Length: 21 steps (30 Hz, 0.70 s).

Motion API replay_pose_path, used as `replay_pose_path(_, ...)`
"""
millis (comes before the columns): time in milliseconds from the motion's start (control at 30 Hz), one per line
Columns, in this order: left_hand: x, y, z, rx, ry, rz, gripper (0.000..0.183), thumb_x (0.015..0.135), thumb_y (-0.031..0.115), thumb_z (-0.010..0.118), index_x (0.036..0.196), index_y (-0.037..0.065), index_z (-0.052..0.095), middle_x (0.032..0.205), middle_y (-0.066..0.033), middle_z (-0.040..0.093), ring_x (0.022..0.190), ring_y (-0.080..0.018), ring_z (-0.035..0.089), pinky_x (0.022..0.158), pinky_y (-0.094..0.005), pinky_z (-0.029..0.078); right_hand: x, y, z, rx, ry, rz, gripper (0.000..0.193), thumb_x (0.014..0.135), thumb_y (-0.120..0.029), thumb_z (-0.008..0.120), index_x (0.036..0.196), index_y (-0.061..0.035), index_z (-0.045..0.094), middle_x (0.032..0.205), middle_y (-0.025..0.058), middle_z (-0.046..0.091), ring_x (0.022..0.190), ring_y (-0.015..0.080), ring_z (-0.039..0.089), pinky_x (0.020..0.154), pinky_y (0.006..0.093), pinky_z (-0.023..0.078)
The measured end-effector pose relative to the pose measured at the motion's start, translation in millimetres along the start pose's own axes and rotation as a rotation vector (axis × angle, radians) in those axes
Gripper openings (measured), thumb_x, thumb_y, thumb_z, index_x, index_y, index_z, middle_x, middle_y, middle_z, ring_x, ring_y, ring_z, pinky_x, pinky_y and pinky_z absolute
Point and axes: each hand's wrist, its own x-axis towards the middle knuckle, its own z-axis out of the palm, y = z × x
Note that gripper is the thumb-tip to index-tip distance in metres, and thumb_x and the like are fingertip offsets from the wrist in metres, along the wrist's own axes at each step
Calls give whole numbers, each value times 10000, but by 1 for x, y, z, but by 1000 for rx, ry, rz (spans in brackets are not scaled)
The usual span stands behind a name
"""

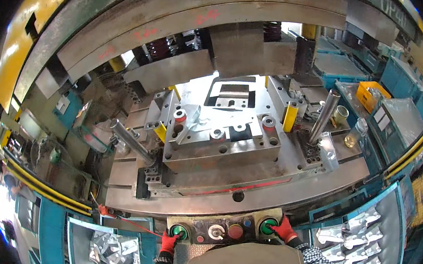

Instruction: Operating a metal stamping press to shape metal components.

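Note:
My left hand (168, 242), in a red glove, reaches to the left green push button (178, 231) on the control panel (193, 222). Its fingers lie on the button and grip nothing. On the right side, my right hand (285, 230), also red-gloved, stretches its fingers onto the other green push button (267, 226). Between the two buttons sit a red mushroom button (235, 231) and a pale round knob (216, 231). Beyond the panel stands a steel press die (219, 158), with a shiny formed sheet-metal part (207, 120) on top.
The press's upper die (166, 70) hangs overhead. Steel guide posts (325, 117) rise at both sides. A bin of loose metal parts (115, 252) is at lower left; a blue-framed rack (399, 219) with rows of metal parts stands at lower right. A red cord (133, 221) runs left of the panel.

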Motion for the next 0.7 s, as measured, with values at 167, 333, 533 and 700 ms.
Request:
replay_pose_path(167,-22,28,-2,32,4,-1,642,573,143,764,1106,-5,440,963,-104,565,815,-195,562,693,-292,480,1,-19,-3,-89,-68,-38,908,549,-389,744,1202,66,306,1178,261,388,1111,359,385,919,391,336)
replay_pose_path(333,-9,7,1,67,14,10,680,578,134,756,1143,-22,409,1010,-119,553,866,-201,550,724,-299,469,-6,-38,-8,-130,25,11,679,590,-230,739,1138,-15,402,1093,188,487,1039,311,450,880,384,358)
replay_pose_path(533,-28,50,12,177,63,-43,787,552,202,776,1177,-55,374,1079,-154,518,905,-230,539,727,-307,468,1,-20,-4,-70,22,-88,665,589,-198,734,1136,-10,404,1071,182,510,1028,302,473,879,375,366)
replay_pose_path(700,-30,44,4,80,32,-54,757,547,204,782,1143,-59,395,1029,-160,538,871,-228,547,714,-316,470,2,-29,-7,9,-84,-88,805,584,-359,724,1164,55,349,1119,258,439,1061,370,423,885,403,363)
